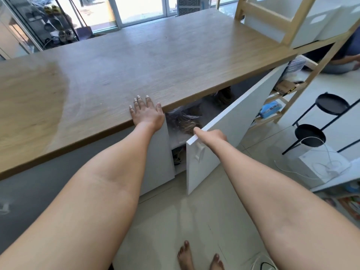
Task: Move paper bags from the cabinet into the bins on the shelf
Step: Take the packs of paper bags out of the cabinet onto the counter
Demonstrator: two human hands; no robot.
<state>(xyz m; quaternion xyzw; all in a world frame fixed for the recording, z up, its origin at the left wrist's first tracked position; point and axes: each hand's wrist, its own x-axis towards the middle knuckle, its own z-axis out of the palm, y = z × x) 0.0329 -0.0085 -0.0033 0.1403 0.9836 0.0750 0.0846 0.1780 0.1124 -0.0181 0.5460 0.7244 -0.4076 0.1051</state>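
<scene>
My left hand (146, 112) lies flat, fingers spread, on the front edge of the wooden countertop (136, 61). My right hand (211, 134) grips the top edge of the white cabinet door (229, 137), which stands swung outward. Inside the cabinet (175, 137), brown paper bags with twisted handles (187, 119) lie on the upper shelf, partly hidden under the countertop. White bins (311, 22) sit on the wooden shelf (288, 34) at the upper right.
The shelf's lower levels hold a blue pack (270, 110) and cardboard items (286, 87). A black two-tier stand (319, 121) and a white box with a cable (323, 164) stand on the floor to the right. Another person sits beyond the shelf (344, 61). My bare feet (200, 258) are below.
</scene>
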